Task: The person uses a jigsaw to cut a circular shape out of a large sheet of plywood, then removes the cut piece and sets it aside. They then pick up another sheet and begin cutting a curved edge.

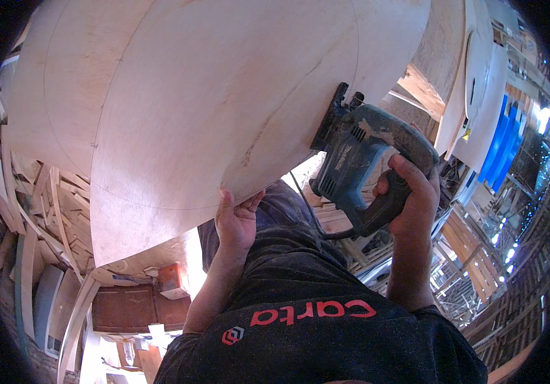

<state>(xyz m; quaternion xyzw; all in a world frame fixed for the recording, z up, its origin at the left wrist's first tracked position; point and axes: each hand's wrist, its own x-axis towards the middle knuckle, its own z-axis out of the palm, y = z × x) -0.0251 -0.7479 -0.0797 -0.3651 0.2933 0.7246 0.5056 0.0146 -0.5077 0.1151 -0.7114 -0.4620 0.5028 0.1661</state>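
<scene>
A large pale plywood sheet (211, 102) with thin curved pencil lines spreads in front of me. At its near edge is my left hand (236, 221), thumb on the top face and fingers curled at the rim, gripping it. My right hand (416, 195) is wrapped round the handle of a dusty blue-and-black jigsaw (364, 157). The jigsaw's base plate (330, 118) rests against the sheet's right-hand edge; its blade is hidden. A dark power cord (336, 235) runs from the rear of the tool toward my body.
Wood offcuts (64, 198) are heaped below the sheet at left. Beyond the jigsaw stand more pale curved panels (480, 77) and a bright blue ribbed piece (502, 144). A brown cabinet (124, 307) and a red box (171, 280) are at lower left.
</scene>
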